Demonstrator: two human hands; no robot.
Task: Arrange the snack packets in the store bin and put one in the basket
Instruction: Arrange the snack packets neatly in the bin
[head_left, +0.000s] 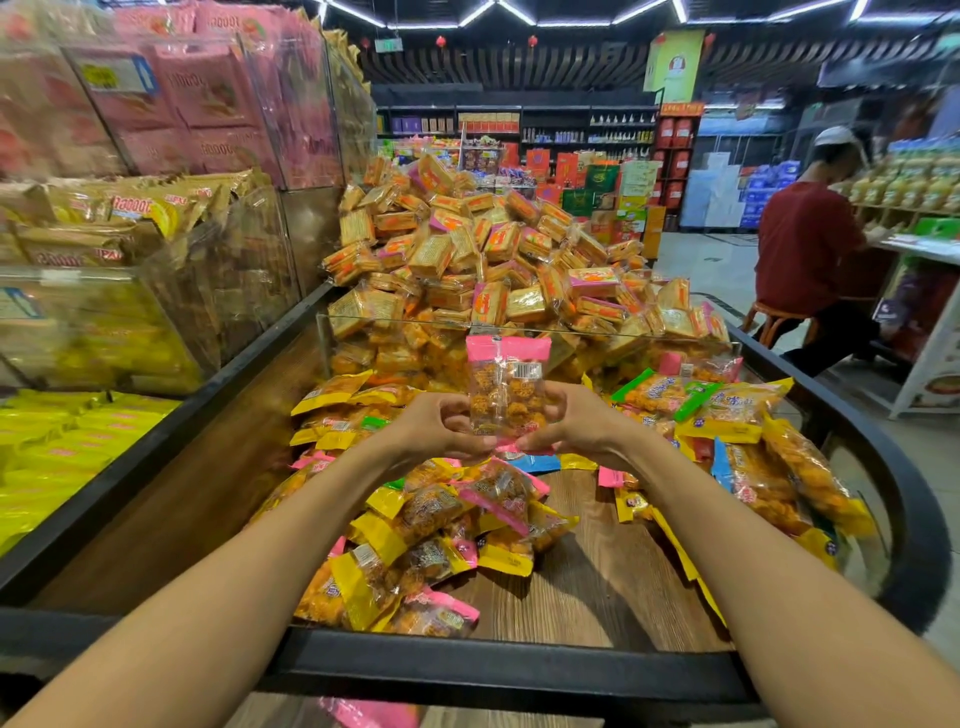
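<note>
Both hands hold one pink-topped snack packet (506, 387) upright above the store bin (519, 670) — the left hand (441, 428) has its fingers curled round the packet's left edge, the right hand (563, 423) grips the right edge, and the two meet at its bottom seal. Below them, from about 5 to 8 o'clock of the held packet, loose snack packets (426, 540) in yellow, pink and blue wrappers lie heaped on the bin's wooden floor. At 12 o'clock, behind a clear divider (519, 322), rises a mound of cracker packs (483, 249). At 2 o'clock, well apart, a person in a red shirt (800, 249) sits on a stool — facing shelves.
</note>
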